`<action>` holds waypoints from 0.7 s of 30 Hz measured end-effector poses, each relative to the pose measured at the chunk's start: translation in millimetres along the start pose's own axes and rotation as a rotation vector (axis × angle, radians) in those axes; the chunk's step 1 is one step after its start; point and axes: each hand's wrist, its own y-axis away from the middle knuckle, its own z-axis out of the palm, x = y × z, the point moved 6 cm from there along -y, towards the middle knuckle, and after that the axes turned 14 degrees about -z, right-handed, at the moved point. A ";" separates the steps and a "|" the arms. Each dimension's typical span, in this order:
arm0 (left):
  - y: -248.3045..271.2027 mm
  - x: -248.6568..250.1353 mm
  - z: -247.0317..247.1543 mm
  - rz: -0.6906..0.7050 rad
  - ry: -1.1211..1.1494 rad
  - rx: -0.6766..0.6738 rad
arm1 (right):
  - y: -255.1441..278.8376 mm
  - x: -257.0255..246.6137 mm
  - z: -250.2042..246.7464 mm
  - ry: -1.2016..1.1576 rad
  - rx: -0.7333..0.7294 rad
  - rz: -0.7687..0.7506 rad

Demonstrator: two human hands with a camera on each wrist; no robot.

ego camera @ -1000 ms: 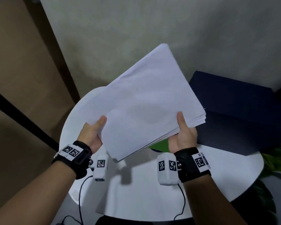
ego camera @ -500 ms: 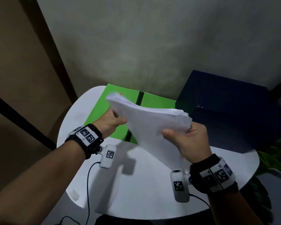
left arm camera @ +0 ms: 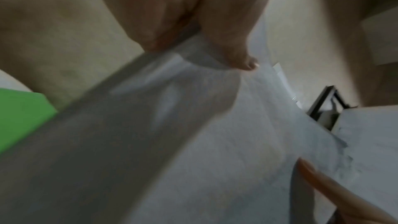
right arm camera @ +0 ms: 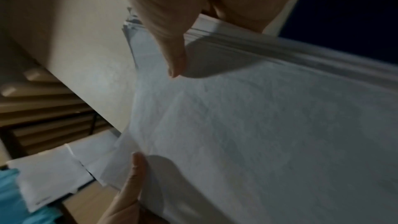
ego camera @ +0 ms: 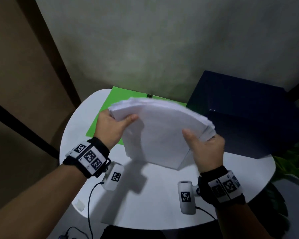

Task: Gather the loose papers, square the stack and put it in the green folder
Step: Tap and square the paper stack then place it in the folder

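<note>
The round white worktop (ego camera: 162, 204) has a smooth matte face. On its far right sits a dark navy box (ego camera: 248, 109) with flat sides and sharp corners. The green folder (ego camera: 110, 111) lies open and flat at the far edge, a dark spine down its middle, its glossy leaves mostly hidden behind the stack of papers (ego camera: 162, 135). That thick stack of thin white sheets stands on its lower edge on the worktop, its face toward the person, its top edge bowed and slightly fanned, running left to right. The left hand (ego camera: 110, 128) pinches the upper left corner, thumb in front. The right hand (ego camera: 205, 149) grips the upper right corner likewise.
</note>
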 end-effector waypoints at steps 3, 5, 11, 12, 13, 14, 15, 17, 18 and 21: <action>7.2 -43.7 -1.6 -0.225 -0.141 -0.121 | 15.0 29.1 -1.9 0.039 -0.024 0.132; 12.8 -58.0 2.3 -0.280 -0.146 -0.161 | 19.2 38.4 -1.8 0.014 0.007 0.181; 18.9 -15.7 4.5 -0.057 -0.122 -0.011 | 17.3 5.1 3.5 -0.057 0.046 0.031; 20.1 -5.1 3.4 0.004 -0.144 0.033 | 15.9 -7.6 5.0 -0.065 0.053 -0.028; 22.1 5.2 2.3 0.058 -0.172 0.084 | 13.4 -18.3 6.8 -0.065 0.056 -0.087; 24.1 12.8 0.7 0.098 -0.195 0.141 | 11.6 -26.6 8.9 -0.053 0.050 -0.133; 26.8 18.4 -0.4 0.123 -0.206 0.197 | 10.3 -30.2 11.1 -0.030 0.035 -0.163; 32.6 21.2 0.6 0.130 -0.203 0.281 | 10.2 -25.0 16.8 0.050 -0.007 -0.159; 35.5 17.4 2.5 0.107 -0.208 0.296 | 12.0 -16.8 20.1 0.082 -0.038 -0.130; 42.0 -14.1 10.6 -0.027 -0.262 0.199 | 27.5 23.1 26.3 0.155 -0.116 0.000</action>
